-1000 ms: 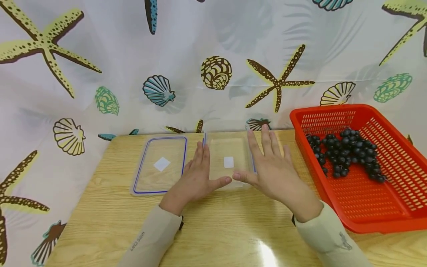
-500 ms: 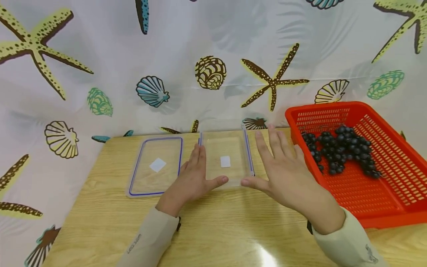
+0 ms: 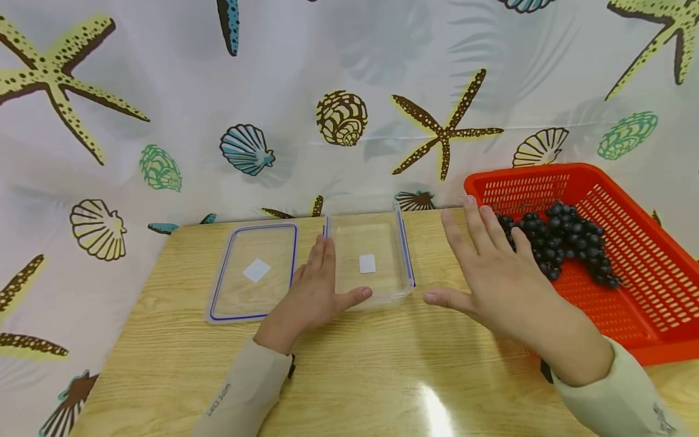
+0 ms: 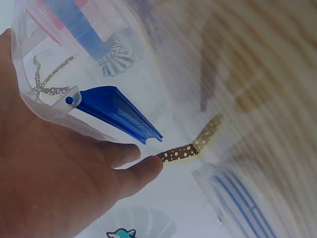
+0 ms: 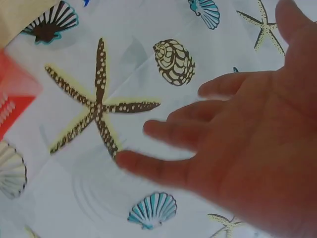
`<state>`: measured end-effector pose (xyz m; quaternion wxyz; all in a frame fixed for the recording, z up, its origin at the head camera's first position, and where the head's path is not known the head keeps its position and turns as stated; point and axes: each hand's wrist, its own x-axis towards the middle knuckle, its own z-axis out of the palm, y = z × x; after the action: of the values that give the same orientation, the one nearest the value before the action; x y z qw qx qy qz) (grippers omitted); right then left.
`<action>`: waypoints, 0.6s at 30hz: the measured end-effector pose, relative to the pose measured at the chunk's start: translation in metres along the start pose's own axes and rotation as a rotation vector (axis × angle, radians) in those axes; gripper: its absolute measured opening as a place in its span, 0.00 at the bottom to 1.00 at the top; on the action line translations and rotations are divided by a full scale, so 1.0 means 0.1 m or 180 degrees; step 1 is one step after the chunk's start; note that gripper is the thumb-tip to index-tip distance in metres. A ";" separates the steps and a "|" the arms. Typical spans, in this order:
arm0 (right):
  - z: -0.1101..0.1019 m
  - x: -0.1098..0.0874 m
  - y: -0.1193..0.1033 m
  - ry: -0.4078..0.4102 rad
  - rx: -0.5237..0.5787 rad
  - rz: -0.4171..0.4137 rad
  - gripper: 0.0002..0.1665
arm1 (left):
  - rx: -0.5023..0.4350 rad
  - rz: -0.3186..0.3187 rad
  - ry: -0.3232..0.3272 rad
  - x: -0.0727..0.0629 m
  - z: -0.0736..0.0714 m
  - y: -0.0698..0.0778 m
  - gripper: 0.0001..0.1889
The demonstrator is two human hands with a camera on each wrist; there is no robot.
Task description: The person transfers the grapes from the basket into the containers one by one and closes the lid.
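Note:
A clear plastic food container [image 3: 377, 241] with blue-edged side flaps stands on the table, a white square label showing on its bottom. My left hand [image 3: 309, 291] rests along its left side, fingers straight and thumb near the front edge. In the left wrist view the left hand [image 4: 74, 183] lies beside the container's blue flap [image 4: 119, 111]. My right hand [image 3: 505, 285] hovers apart from the container, between it and the red basket, fingers spread and holding nothing. Black grapes [image 3: 573, 240] lie in the red plastic basket [image 3: 611, 328], partly hidden behind the right hand.
A clear lid [image 3: 273, 297] with a blue seal and a white label lies flat left of the container. The wooden table [image 3: 349, 376] meets a white cloth [image 3: 295, 73] printed with starfish and shells at its back edge.
My right hand has left the container's right side and moved right towards the red basket. My left hand has stayed at the container's left side. The view has shifted slightly.

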<state>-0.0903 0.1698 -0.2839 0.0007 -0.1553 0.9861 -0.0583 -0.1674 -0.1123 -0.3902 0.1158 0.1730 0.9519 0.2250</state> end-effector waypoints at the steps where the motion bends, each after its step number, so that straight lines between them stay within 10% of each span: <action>1: -0.01 -0.01 0.02 -0.0015 -0.0014 -0.0008 0.65 | -0.0004 0.0001 -0.0003 0.00 0.00 0.00 0.65; 18: -0.23 0.06 0.49 -0.0081 0.0049 0.0015 0.63 | -0.0058 -0.0043 -0.0056 0.02 0.00 0.01 0.64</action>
<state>-0.1114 0.2168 -0.2662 0.0147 -0.1537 0.9859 -0.0640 -0.1688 -0.1107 -0.3897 0.1273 0.1676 0.9499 0.2313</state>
